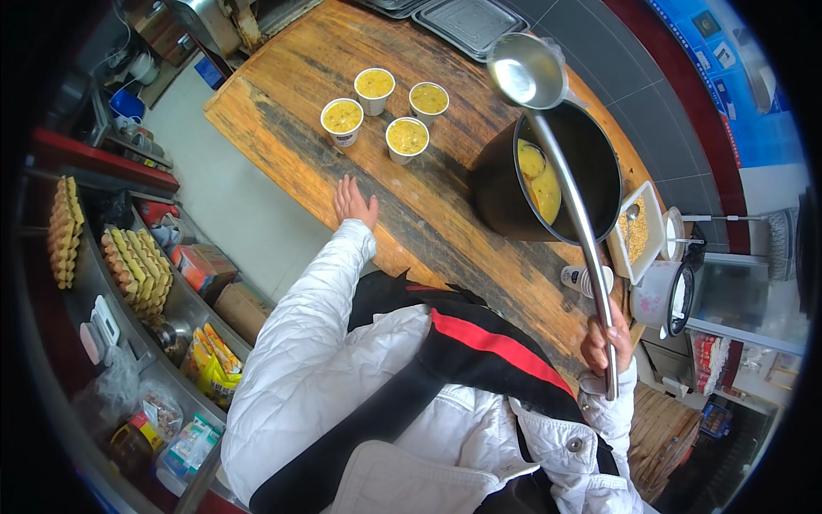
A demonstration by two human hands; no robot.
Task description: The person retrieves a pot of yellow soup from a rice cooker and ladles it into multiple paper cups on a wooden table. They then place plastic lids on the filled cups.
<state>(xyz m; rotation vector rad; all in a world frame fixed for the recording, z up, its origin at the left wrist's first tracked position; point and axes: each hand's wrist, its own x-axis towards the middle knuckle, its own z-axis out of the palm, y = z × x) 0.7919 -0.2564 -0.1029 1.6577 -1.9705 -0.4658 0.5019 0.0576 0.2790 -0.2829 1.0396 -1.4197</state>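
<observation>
Head view, looking down along a worn wooden counter [325,77]: our right hand [604,341] is closed around the lower end of a long-handled metal ladle [565,180], whose shaft rises across the picture so that its bowl hangs, apparently empty, above the far rim of a black pot [497,184]; the pot stands on the counter to our right and holds a yellow soup [539,180] in its lower part. Our left hand [354,202] lies open and flat on the wood near the counter's left edge, fingers spread, holding nothing; it sits just short of four white paper cups [385,111] grouped in a loose square and each filled with the same yellow soup, well apart from the pot. Beside the pot on the right we see a white rectangular tray [652,224] holding yellow grain, and just below it a small white container [582,278]. At far left, shelves carry stacked egg trays [137,265] and packets; both sleeves are white and quilted, with a black strap edged in red across the chest
</observation>
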